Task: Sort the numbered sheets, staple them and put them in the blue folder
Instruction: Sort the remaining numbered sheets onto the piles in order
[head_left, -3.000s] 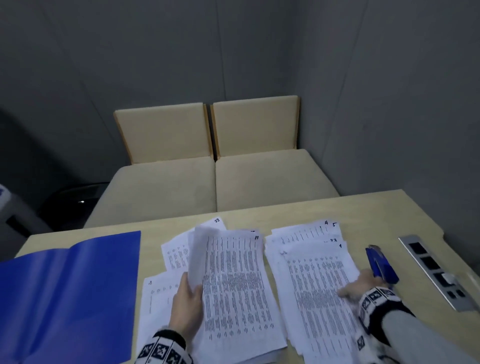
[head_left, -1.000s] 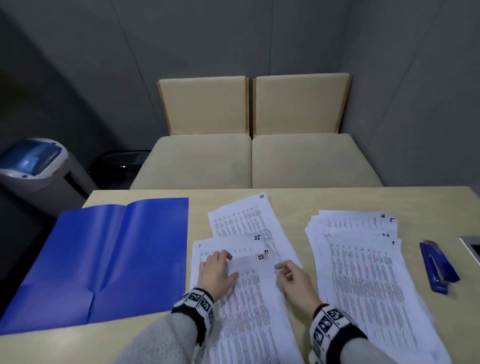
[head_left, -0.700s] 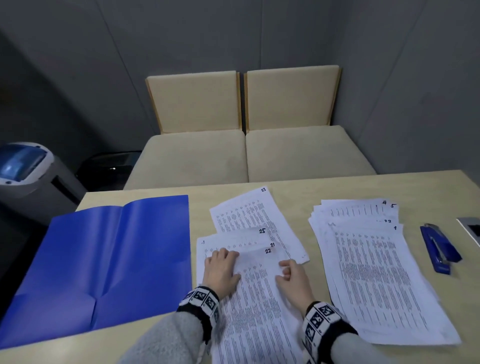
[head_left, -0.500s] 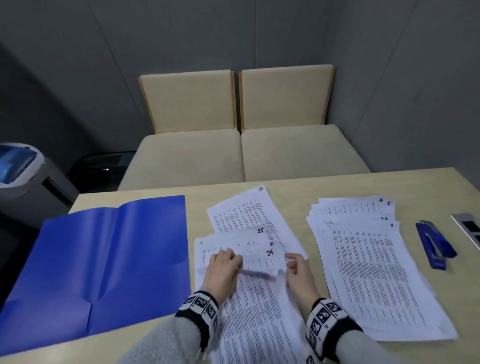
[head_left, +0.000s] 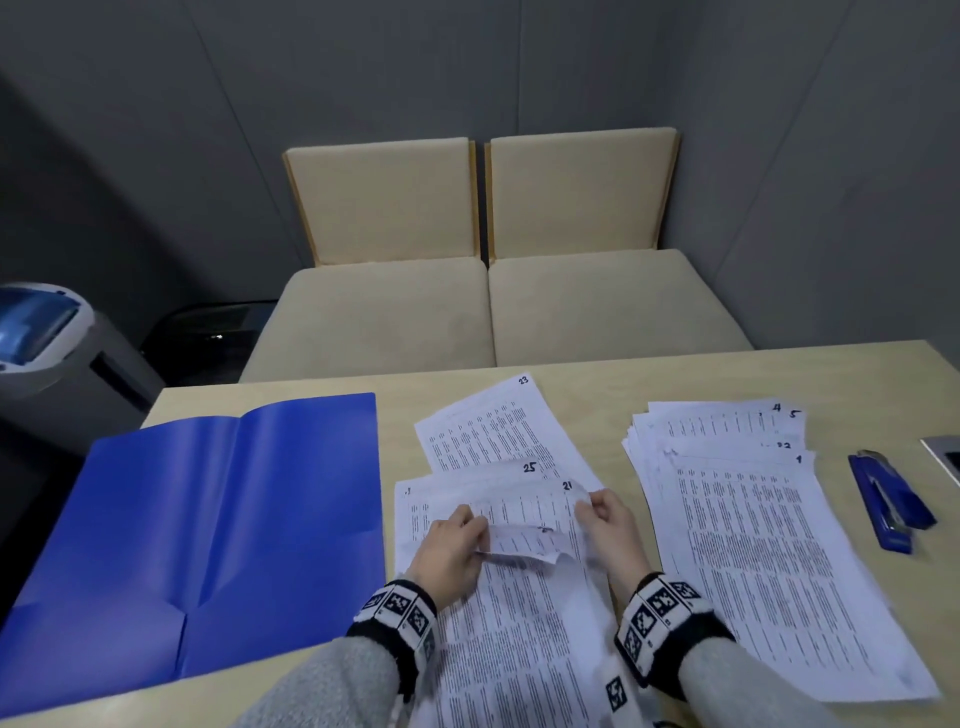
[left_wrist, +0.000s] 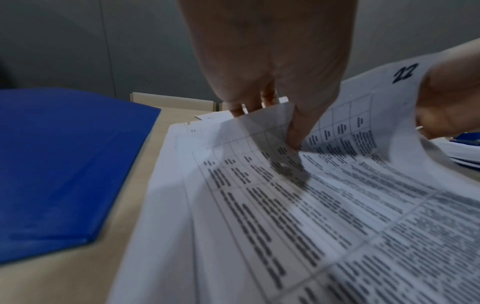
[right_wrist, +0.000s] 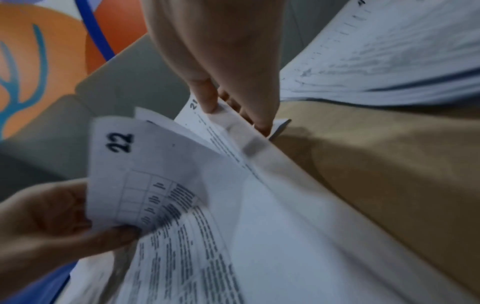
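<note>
Nearest us, we pinch the top of sheet 22 (left_wrist: 337, 127) between the thumb and fingers of our left hand (head_left: 451, 545) and curl it back off the middle pile, while the fingers of our right hand (head_left: 609, 525) pinch the right edge of sheet 21 (right_wrist: 207, 121) just under it. Farther out, sheets 25 (head_left: 498, 470) and 23 (head_left: 493, 426) fan from that pile. The open blue folder (head_left: 197, 530) lies flat to the left, a second pile (head_left: 748, 535) to the right with the blue stapler (head_left: 885, 506) beside it.
</note>
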